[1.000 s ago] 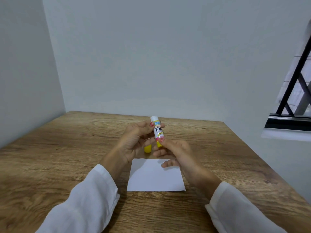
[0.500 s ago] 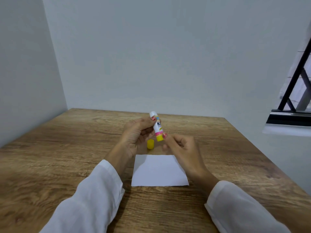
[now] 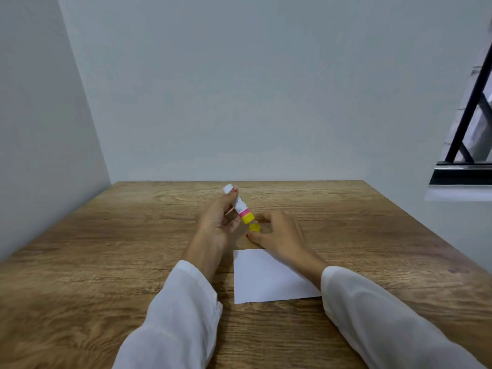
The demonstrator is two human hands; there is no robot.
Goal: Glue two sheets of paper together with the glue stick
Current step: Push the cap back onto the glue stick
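Left hand (image 3: pixel 217 222) grips the glue stick (image 3: pixel 238 203), tilted above the tabletop (image 3: pixel 106 249); right hand (image 3: pixel 277 233) curls around the yellow cap (image 3: pixel 254 227), just beyond the paper (image 3: pixel 266 278).

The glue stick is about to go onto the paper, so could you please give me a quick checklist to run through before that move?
1. Glue stick firmly held: ok, the left hand grips it, tilted above the table.
2. Cap removed: ok, the open white end points up and away; the yellow cap sits on the table.
3. Glue wound out far enough: cannot tell.
4. Paper lies flat and within reach: ok, just in front of both hands.
5. Second sheet ready: cannot tell, only one white sheet shows.
6. Right hand free to steady the paper: not ok, it is at the cap.
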